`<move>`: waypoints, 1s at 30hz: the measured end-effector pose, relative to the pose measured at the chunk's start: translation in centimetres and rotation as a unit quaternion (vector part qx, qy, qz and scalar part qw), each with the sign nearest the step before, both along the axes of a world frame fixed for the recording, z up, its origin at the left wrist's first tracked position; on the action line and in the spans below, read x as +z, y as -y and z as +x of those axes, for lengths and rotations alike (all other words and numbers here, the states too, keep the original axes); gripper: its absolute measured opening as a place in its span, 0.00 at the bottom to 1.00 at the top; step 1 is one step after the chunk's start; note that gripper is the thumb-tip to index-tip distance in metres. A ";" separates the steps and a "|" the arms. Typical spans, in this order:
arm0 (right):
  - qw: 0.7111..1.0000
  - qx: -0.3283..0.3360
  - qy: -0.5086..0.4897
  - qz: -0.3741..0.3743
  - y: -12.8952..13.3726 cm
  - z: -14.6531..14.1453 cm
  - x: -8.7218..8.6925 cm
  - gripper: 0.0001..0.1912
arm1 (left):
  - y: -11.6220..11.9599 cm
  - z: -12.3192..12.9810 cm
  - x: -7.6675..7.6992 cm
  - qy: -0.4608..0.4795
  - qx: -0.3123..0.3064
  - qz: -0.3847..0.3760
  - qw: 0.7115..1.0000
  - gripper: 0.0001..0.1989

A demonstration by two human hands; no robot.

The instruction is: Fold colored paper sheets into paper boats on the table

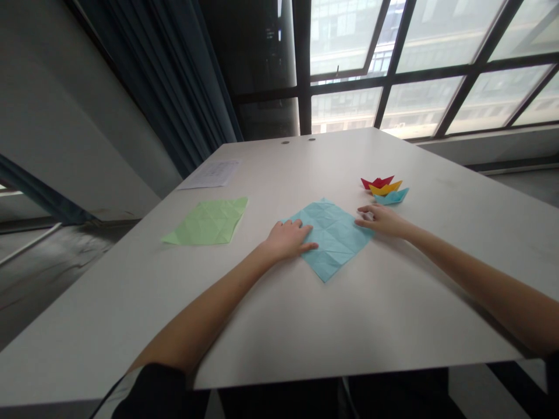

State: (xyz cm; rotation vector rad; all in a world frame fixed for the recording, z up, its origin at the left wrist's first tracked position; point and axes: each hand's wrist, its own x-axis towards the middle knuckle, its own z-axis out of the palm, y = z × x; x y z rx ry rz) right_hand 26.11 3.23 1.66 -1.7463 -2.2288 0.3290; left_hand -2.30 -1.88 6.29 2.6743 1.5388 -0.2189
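The creased blue paper [334, 235] is being touched at opposite sides by the left hand [288, 238] (fingers spread) and the right hand [382, 221], loosely curled.

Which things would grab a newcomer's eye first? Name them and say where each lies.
First, probably, the creased light-blue sheet, spread between the left hand and right hand. Then the bright folded boats, red, yellow and blue, clustered just beyond the right hand. The pale green sheet lies off to the left.
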 end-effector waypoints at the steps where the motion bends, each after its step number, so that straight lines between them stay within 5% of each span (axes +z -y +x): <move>1: 1.000 0.011 0.020 0.005 0.0 0.1 -0.1 0.28 | -0.2 -0.2 -0.1 0.007 0.025 0.020 0.999 0.28; 7: 0.997 0.035 0.060 0.041 -0.3 0.4 -1.0 0.27 | -2.8 -2.3 -1.5 0.052 0.159 0.064 0.984 0.22; 13: 0.996 0.049 0.039 0.056 -0.7 0.7 -1.4 0.23 | -5.1 -3.6 -2.7 0.215 0.152 -0.011 0.965 0.24; 21: 0.998 0.052 -0.010 0.039 -0.1 0.3 -0.6 0.18 | -5.1 -3.8 -3.0 0.433 0.234 -0.133 0.860 0.31; 25: 0.999 0.011 -0.047 0.003 0.3 0.1 0.0 0.17 | -5.0 -3.9 -2.7 0.481 0.231 -0.174 0.828 0.27; 30: 0.993 -0.019 -0.104 -0.052 0.2 0.1 0.3 0.19 | -4.9 -3.9 -2.3 0.492 0.188 -0.217 0.822 0.16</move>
